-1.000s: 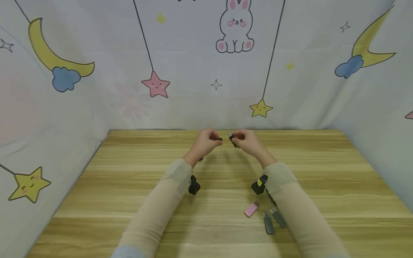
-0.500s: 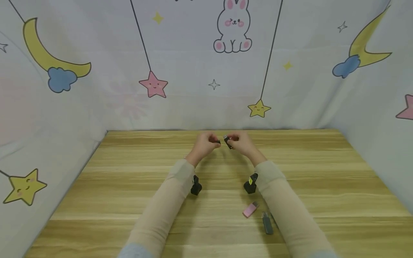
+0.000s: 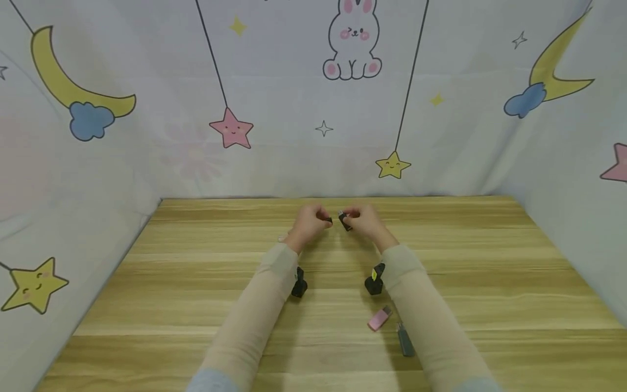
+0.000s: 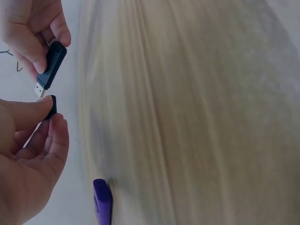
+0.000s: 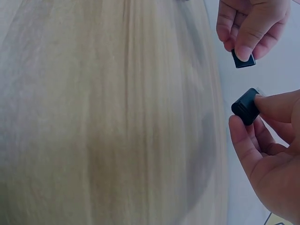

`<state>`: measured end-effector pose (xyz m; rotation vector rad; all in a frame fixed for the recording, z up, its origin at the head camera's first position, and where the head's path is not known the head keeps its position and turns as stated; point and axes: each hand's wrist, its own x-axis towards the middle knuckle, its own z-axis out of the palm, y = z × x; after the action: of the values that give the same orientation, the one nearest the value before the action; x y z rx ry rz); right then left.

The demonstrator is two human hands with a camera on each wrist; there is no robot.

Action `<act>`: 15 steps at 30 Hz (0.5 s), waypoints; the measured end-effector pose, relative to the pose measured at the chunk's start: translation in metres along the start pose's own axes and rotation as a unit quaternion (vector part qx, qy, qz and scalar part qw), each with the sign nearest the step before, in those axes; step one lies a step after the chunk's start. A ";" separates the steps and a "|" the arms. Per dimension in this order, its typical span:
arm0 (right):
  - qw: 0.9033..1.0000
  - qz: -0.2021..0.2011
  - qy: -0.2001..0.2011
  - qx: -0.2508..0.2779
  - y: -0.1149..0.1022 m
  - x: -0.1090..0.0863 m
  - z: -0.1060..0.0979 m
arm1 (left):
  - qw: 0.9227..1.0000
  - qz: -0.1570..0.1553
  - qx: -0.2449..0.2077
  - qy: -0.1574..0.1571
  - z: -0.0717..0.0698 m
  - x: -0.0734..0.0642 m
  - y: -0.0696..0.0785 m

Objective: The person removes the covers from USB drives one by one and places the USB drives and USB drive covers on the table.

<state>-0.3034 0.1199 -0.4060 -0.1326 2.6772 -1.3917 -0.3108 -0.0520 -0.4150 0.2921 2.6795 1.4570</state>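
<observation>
My left hand (image 3: 308, 222) pinches a small black cap (image 4: 52, 108) between thumb and fingers. Opposite it, my right hand (image 3: 366, 222) holds a black USB stick (image 4: 52, 64) whose bare metal plug points toward the cap. A narrow gap separates plug and cap, and both are held above the table's far part. In the right wrist view the cap (image 5: 243, 59) is at the top and the stick's body (image 5: 246, 107) below it. A purple USB stick (image 4: 102, 201) lies near my left hand; in the head view my left wrist mostly hides it.
On the wooden table (image 3: 171, 305), a pink USB stick (image 3: 379, 318) and a grey USB stick (image 3: 405, 340) lie by my right forearm. Black wrist cameras (image 3: 299, 283) hang under both wrists. A patterned white curtain (image 3: 284, 174) closes off the back and sides.
Both hands have come slightly nearer the front, and the stick and cap are closer together. My right forearm has shifted left and now covers a second grey stick.
</observation>
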 end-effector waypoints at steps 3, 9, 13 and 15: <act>1.000 0.007 -0.007 0.002 0.005 0.001 0.003 | 1.000 0.001 0.013 -0.001 0.002 0.000 -0.002; 1.000 0.012 -0.018 0.017 0.010 0.002 0.006 | 1.000 0.013 0.028 0.001 0.007 0.001 -0.007; 0.999 0.013 -0.024 0.037 0.011 0.002 0.008 | 0.999 0.012 0.038 -0.002 0.008 0.000 -0.005; 0.999 0.012 -0.024 0.037 0.012 0.002 0.009 | 0.999 0.009 0.043 -0.003 0.008 -0.001 -0.004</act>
<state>-0.3046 0.1193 -0.4209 -0.1244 2.5762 -1.4594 -0.3091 -0.0474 -0.4228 0.3258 2.7466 1.3469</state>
